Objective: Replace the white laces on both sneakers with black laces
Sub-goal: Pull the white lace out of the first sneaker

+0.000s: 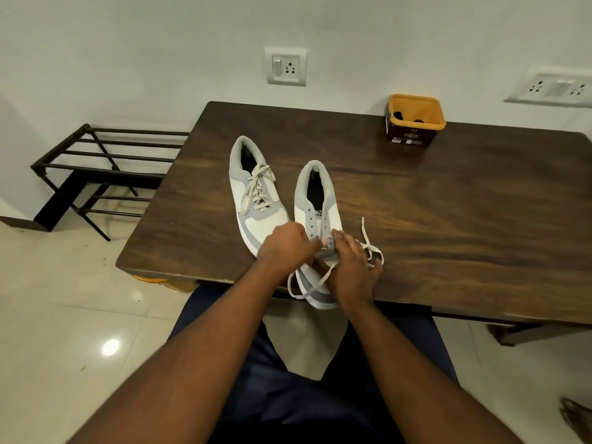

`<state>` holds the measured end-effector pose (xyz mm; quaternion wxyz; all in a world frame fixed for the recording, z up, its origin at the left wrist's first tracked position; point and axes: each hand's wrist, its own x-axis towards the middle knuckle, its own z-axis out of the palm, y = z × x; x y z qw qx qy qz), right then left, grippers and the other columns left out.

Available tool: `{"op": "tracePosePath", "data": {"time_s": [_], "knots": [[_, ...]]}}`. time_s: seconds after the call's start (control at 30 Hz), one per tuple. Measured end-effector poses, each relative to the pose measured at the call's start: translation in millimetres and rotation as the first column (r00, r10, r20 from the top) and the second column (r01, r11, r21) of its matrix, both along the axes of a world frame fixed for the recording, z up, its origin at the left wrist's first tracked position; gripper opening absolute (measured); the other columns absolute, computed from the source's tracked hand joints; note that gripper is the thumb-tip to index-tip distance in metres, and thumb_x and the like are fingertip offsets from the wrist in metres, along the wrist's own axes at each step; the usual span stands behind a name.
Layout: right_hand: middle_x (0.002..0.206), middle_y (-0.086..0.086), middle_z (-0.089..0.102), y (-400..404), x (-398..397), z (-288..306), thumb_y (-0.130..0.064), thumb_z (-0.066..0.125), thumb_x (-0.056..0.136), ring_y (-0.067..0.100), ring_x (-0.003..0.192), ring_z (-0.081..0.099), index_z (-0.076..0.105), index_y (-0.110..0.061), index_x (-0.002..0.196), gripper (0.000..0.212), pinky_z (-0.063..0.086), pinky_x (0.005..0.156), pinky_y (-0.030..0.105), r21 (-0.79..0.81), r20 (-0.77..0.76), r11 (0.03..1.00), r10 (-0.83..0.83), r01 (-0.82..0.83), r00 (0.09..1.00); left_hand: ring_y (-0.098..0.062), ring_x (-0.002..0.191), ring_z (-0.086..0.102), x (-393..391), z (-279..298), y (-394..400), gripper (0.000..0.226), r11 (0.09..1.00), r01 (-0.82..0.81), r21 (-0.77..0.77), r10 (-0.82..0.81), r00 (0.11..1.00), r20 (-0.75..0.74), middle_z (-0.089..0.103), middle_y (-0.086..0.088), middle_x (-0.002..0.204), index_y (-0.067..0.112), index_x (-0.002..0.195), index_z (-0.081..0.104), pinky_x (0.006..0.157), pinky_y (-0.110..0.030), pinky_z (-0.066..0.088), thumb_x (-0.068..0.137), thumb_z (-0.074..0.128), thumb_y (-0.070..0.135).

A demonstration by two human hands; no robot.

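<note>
Both hands on sneaker w/ white lace (tongue label unreadable).

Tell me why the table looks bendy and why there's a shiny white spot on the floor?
In the head view, the wide-angle lens curves the table's edges; the bright spot on the floor tile looks like glare from a light that is out of frame; the left hand and right hand, at the near sneaker, look slightly blurred, while the far sneaker is sharper.
</note>
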<state>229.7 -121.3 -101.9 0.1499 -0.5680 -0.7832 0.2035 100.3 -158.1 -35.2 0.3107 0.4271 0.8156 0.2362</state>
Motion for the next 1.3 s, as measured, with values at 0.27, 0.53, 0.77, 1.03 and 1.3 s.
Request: {"op": "tracePosePath", "data": {"time_s": [0.27,0.53,0.77,1.03,1.3], "knots": [[0.152,-0.014,0.033,0,0,0,-0.056,0.061,0.085,0.012,0.139,0.032,0.037,-0.035,0.146,0.068,0.017,0.112,0.056,0.005,-0.034,1.000,0.009,-0.009,0.999,-0.025,0.077,0.061,0,-20,-8,0.015,0.991,-0.022,0.128,0.031,0.997,-0.071,0.064,-0.007,0.080,0.008,0.081,0.060,0.062,-0.031,0.046,0.091,0.061,0.019],[0.153,-0.011,0.032,-3,1,2,-0.064,0.060,0.081,0.012,0.141,0.029,0.036,-0.033,0.146,0.076,0.015,0.110,0.053,0.009,-0.026,1.000,0.015,-0.015,1.000,-0.015,0.072,0.054,-1,-23,-8,0.015,0.982,-0.009,0.188,0.027,0.996,-0.090,0.058,0.002,0.075,0.008,0.085,0.064,0.061,-0.026,0.040,0.095,0.060,0.017],[0.154,-0.008,0.034,-2,1,3,-0.062,0.059,0.081,0.014,0.142,0.028,0.037,-0.031,0.147,0.076,0.014,0.112,0.057,0.002,-0.071,1.000,0.024,-0.024,0.997,-0.019,0.075,0.063,-10,3,-38,0.008,0.916,0.152,0.371,-0.286,0.895,0.341,0.070,-0.002,0.084,0.011,0.090,0.067,0.070,-0.029,0.051,0.095,0.061,0.012],[0.154,-0.013,0.033,-3,1,-2,-0.072,0.057,0.077,0.012,0.143,0.027,0.036,-0.034,0.146,0.081,0.014,0.109,0.050,0.015,-0.004,1.000,0.000,0.000,1.000,-0.014,0.047,0.043,-8,21,-21,0.024,0.578,-0.807,0.121,-0.036,0.123,0.992,0.041,0.001,0.052,0.016,0.085,0.051,0.064,-0.033,0.051,0.104,0.041,0.026],[0.154,-0.013,0.033,-1,1,-1,-0.070,0.057,0.079,0.012,0.140,0.031,0.036,-0.036,0.145,0.078,0.013,0.110,0.054,0.014,0.001,1.000,0.001,-0.001,1.000,-0.020,0.087,0.060,5,-10,-8,0.015,0.998,-0.018,0.060,0.031,0.973,-0.230,0.065,0.000,0.097,0.015,0.102,0.063,0.074,-0.033,0.048,0.096,0.058,0.028]]}}
